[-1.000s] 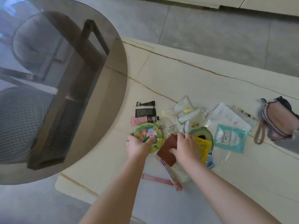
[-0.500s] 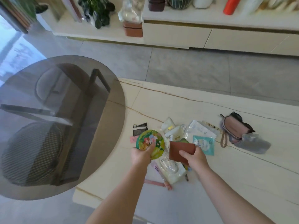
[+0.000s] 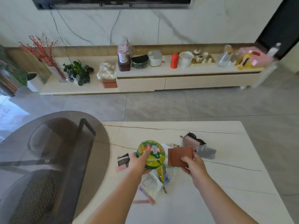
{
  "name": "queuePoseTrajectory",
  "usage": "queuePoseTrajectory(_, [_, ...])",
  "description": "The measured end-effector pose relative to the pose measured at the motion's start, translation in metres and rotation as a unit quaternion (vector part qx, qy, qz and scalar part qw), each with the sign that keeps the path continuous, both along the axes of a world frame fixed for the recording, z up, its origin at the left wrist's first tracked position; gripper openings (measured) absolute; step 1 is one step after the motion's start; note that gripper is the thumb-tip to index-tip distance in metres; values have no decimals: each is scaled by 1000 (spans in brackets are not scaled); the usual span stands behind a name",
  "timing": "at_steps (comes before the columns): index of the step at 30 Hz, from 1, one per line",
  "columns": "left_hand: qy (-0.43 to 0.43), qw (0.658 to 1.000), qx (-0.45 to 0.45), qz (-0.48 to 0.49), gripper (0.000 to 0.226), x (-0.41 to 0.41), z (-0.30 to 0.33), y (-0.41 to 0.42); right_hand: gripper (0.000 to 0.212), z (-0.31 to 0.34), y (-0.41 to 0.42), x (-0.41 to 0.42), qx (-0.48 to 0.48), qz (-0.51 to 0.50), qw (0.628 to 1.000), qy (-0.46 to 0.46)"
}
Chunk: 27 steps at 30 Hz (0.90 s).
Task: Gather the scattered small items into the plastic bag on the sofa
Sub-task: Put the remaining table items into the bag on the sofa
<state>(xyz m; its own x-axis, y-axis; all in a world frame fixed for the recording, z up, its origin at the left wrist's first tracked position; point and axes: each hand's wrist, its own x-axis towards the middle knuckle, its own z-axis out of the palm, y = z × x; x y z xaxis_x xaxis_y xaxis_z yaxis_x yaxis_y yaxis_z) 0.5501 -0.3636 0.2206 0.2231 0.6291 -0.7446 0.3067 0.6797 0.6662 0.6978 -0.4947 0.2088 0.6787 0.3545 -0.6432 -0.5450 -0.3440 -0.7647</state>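
Note:
My left hand (image 3: 139,162) grips a round green tin (image 3: 152,153) with a flowered lid, lifted above the pale marble table (image 3: 226,183). My right hand (image 3: 193,165) pinches a flat brown wallet (image 3: 179,156) by its lower edge, also raised. Beneath both hands lies a heap of small items: a white packet (image 3: 150,183), a yellow sachet (image 3: 160,172), dark and pink tubes (image 3: 123,161), a pink stick (image 3: 142,201). A pink pouch (image 3: 191,141) lies behind the wallet. No plastic bag or sofa is in view.
A round smoked-glass table (image 3: 48,151) overlaps the marble table's left side, with a checked stool under it. Grey tiled floor (image 3: 161,105) lies beyond. A low TV cabinet (image 3: 178,78) against the wall carries plants, jars, cups and bottles.
Both hands have lifted the tin and the wallet off the heap and up from the table. My view has tilted upward, bringing the cabinet and wall into sight.

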Motion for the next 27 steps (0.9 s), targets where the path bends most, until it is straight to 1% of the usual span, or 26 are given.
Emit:
queuePoseTrajectory(4, [-28, 997, 17, -67, 54, 26, 38, -30, 25, 41, -41, 15, 35, -37, 999, -2])
queuePoseTrajectory(9, [-57, 988, 31, -139, 58, 65, 71, -83, 19, 77, -104, 37, 79, -114, 990, 2])
queuePoseTrajectory(14, [-88, 975, 43, -201, 57, 110, 96, -156, 25, 101, -190, 63, 121, -163, 979, 5])
queuePoseTrajectory(16, [-98, 969, 47, -220, 52, 127, 104, -192, 23, 107, -230, 74, 131, -182, 974, 6])
queuePoseTrajectory(19, [-110, 962, 51, -246, 39, 152, 110, -247, 16, 108, -292, 90, 129, -207, 970, 4])
queuePoseTrajectory(21, [-115, 955, 57, -267, 36, 170, 112, -285, 13, 106, -333, 101, 133, -231, 964, 5])
queuePoseTrajectory(24, [-114, 945, 55, -303, 38, 194, 111, -340, 15, 103, -394, 114, 138, -277, 951, 5])
queuePoseTrajectory(27, [-109, 927, 51, -355, 49, 218, 111, -391, 21, 99, -454, 120, 137, -333, 933, 4])
